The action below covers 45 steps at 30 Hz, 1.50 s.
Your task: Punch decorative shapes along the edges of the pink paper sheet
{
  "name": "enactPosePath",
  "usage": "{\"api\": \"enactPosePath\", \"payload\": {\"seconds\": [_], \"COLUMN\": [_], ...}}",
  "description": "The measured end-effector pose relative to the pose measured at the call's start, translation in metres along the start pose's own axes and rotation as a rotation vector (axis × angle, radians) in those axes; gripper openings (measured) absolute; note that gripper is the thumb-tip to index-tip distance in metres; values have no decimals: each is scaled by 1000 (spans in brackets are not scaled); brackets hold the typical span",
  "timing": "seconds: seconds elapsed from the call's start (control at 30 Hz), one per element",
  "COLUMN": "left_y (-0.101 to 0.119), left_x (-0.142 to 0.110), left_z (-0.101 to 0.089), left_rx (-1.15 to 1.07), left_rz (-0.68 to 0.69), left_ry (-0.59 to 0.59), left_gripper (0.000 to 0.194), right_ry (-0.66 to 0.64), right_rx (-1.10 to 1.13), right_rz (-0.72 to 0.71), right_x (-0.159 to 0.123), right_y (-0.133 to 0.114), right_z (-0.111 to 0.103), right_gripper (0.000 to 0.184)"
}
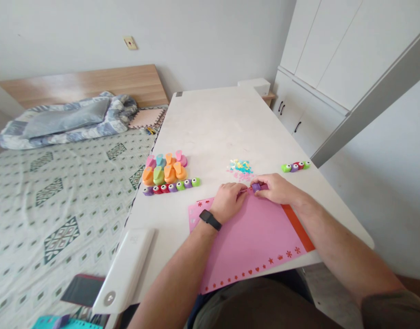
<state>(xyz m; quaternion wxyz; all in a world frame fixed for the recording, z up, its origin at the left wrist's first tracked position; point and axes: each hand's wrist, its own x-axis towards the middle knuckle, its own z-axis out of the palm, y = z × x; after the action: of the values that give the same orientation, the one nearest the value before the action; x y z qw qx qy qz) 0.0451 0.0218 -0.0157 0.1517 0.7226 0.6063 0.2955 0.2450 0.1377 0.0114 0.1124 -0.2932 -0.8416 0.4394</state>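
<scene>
A pink sheet of paper [251, 242] lies on the white table in front of me, with small shapes punched along its near edge and upper left corner. Beneath it, an orange-red sheet [298, 228] shows at the right side and through the holes. My right hand [276, 188] grips a small purple craft punch [256, 187] at the paper's far edge. My left hand [228, 201] is closed, its fingers pinching that same edge just left of the punch. Beyond both hands lies a pile of yellow, blue and pink paper cutouts [241, 168].
Larger coloured punches [164, 169] stand at the table's left, behind a row of small punches [172, 187]. Another short row of small punches [295, 167] is at the right. A white laminator-like device [127, 269] sits at the near left. A bed [66, 192] adjoins the table's left side.
</scene>
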Motion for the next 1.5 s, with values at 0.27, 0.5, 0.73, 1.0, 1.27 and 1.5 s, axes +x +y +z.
{"api": "enactPosePath", "payload": {"seconds": [0.27,0.5,0.73,1.0,1.27,1.5], "left_y": [7,21,18,13,10,12], "left_x": [3,17,34,33,33,33], "left_z": [-4,-1,1,6,10,5], "left_rx": [8,-5,-1,-53,-19,-55], "left_rz": [0,-9,-5,60,78,68], "left_ry": [-18,-46,-143,-129,-120,-123], "left_gripper": [54,52,41,41,44,44], "right_ry": [27,37,34,41,55,59], "right_rx": [-44,-57,-78,-63,-92,-120], "right_rz": [-39,-101,-73,-95,-85,-105], "right_x": [0,1,-1,-1,0,-1], "right_y": [3,-2,-6,-5,-5,-10], "right_z": [3,1,1,1,2,1], "right_gripper": [31,36,29,31,37,36]}}
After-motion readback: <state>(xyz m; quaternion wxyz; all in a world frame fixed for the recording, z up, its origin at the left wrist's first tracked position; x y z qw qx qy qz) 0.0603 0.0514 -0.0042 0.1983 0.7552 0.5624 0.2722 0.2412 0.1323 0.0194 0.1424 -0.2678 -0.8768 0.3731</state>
